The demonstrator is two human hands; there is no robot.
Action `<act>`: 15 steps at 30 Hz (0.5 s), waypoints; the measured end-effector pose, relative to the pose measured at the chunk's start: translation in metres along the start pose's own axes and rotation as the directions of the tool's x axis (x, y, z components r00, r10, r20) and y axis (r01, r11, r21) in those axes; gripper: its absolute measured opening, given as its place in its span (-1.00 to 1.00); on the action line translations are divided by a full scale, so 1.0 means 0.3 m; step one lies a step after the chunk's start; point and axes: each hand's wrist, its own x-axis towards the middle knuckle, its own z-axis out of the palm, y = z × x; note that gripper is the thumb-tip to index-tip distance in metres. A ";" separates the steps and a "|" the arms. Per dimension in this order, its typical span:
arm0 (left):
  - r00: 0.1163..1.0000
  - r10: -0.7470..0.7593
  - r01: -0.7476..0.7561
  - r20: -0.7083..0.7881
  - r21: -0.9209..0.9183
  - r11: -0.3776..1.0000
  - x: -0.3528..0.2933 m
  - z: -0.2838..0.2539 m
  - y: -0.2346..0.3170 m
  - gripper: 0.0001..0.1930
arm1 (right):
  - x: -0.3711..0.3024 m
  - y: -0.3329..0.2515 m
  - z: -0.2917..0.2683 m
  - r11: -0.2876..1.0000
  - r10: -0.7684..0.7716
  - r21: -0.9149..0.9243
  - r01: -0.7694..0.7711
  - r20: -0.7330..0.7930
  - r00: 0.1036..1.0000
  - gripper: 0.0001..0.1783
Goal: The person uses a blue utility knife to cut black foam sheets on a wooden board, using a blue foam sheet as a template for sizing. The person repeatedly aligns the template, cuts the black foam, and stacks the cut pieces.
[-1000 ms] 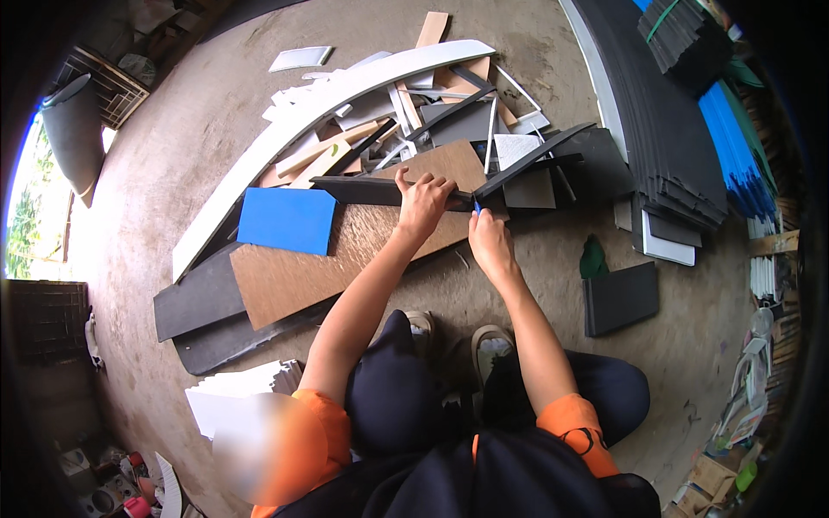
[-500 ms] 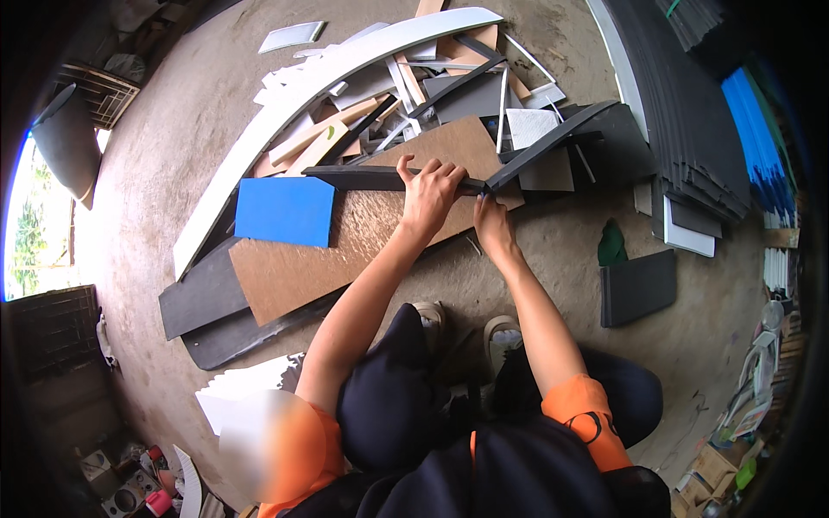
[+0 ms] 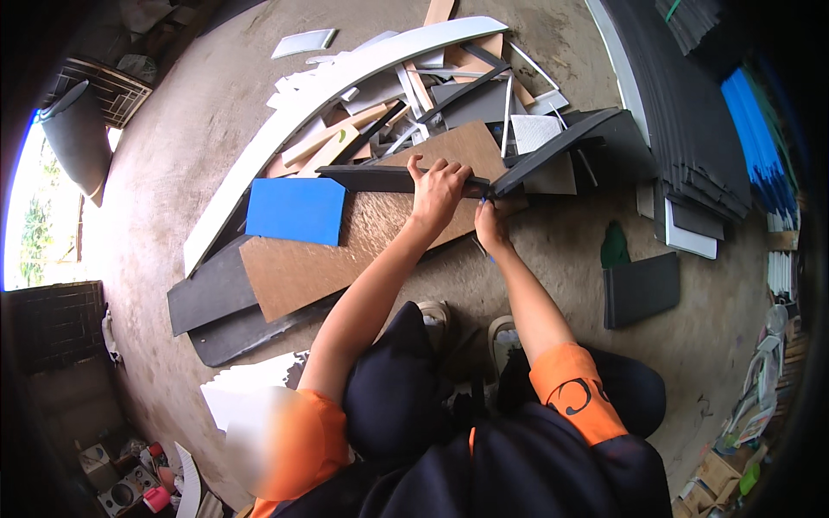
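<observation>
A dark grey foam-like board (image 3: 367,179) stands on edge over a brown sheet (image 3: 302,259). My left hand (image 3: 439,194) is closed over its top edge near the right end. Beside that end, a second long dark strip (image 3: 553,148) slants away to the upper right; I cannot tell whether the two are joined. My right hand (image 3: 490,226) is closed just below where they meet. Small blue bits show at its fingertips and heel, but what it holds is mostly hidden. A blue rectangular panel (image 3: 295,210) lies left of my left hand.
Beyond the brown sheet lies a heap of offcuts (image 3: 414,95), edged by a long curved white strip (image 3: 259,142). Stacked dark sheets (image 3: 682,112) stand at the right. A dark block (image 3: 642,290) and a green cloth-like piece (image 3: 615,245) rest on the floor nearby.
The whole view has shifted slightly. My right hand has drawn a little toward me from the meeting point of the strips, showing a blue bit at its heel. My left hand keeps its grip.
</observation>
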 end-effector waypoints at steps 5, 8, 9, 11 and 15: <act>0.999 -0.021 0.022 -0.037 0.031 0.999 0.002 -0.005 -0.030 -0.86 | -0.040 -0.034 0.003 1.000 0.015 -0.004 -0.015 0.030 0.999 -0.78; 0.999 -0.016 0.017 -0.038 0.018 1.000 0.013 0.004 -0.020 -0.86 | -0.032 -0.025 0.023 0.999 0.027 -0.040 -0.028 -0.031 0.999 -0.79; 0.999 -0.012 0.013 -0.038 0.013 1.000 0.020 0.006 -0.014 -0.86 | -0.024 -0.016 0.033 0.998 0.030 -0.051 -0.033 -0.060 0.998 -0.79; 0.999 -0.004 0.005 -0.037 0.017 1.000 0.026 0.008 -0.018 -0.86 | -0.030 -0.021 0.053 0.997 0.054 -0.049 -0.059 -0.105 0.993 -0.78; 0.999 -0.031 0.032 -0.026 0.046 0.998 0.014 0.005 -0.013 -0.86 | -0.025 -0.006 0.030 1.000 0.013 -0.005 -0.013 -0.001 1.000 -0.77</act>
